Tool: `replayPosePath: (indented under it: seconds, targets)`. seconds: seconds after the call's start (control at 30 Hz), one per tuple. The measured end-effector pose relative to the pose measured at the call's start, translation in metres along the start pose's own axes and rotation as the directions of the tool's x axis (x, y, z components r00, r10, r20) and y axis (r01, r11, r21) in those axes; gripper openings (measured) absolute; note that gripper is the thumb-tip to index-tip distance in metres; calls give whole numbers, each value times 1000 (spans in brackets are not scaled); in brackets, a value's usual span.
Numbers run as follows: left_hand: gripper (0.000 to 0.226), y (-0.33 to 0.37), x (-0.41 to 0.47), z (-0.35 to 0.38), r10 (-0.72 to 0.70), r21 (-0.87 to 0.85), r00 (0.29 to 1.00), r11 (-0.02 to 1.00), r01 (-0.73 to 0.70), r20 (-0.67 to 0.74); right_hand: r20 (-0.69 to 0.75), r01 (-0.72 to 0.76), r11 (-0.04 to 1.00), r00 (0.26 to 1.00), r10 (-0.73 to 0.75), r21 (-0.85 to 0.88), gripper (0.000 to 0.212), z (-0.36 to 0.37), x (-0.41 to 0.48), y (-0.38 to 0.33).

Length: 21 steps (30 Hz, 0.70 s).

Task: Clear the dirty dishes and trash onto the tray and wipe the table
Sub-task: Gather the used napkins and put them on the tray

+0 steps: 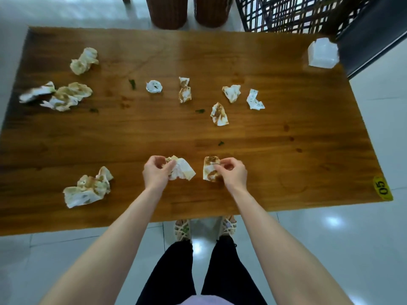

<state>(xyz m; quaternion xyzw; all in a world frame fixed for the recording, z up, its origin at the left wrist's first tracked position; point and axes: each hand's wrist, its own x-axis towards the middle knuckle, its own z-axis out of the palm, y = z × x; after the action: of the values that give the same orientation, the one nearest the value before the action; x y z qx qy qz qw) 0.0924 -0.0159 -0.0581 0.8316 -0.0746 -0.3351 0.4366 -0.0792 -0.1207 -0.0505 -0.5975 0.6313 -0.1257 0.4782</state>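
Note:
My left hand (156,171) grips a crumpled, stained napkin (184,170) near the front middle of the wooden table (286,133). My right hand (232,171) pinches a second brown-stained napkin (210,169) just beside it. Several more dirty crumpled napkins lie about: a big one at the front left (88,188), a cluster at the far left (66,95), one further back (83,60), and smaller ones across the middle (184,90) (219,114) (231,92) (255,100). A small white lid-like piece (154,86) lies mid-table. No tray is in view.
A clear plastic box of white tissues (322,52) stands at the table's back right corner. Green leaf scraps (132,84) and brown spots dot the tabletop. A yellow "05" sticker (382,187) marks the front right edge. Wicker stools (167,12) and a dark lattice chair (297,14) stand behind.

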Motion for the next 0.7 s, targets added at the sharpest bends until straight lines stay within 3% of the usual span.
replayPosePath:
  seconds: [0.17, 0.4, 0.7]
  targets:
    - [23, -6, 10, -7, -12, -22, 997, 1000, 14, 79, -46, -11, 994, 999, 6, -111, 37, 13, -7, 0]
    - [22, -4, 20, -11, -3, -27, 993, 1000, 6, 116, -97, -47, 983, 995, 31, -175, 33, 22, -4, -2]
    - [20, 17, 38, -7, 33, -47, 991, 999, -27, 130, -191, -3, 997, 982, -12, -80, 30, 19, 30, -27]
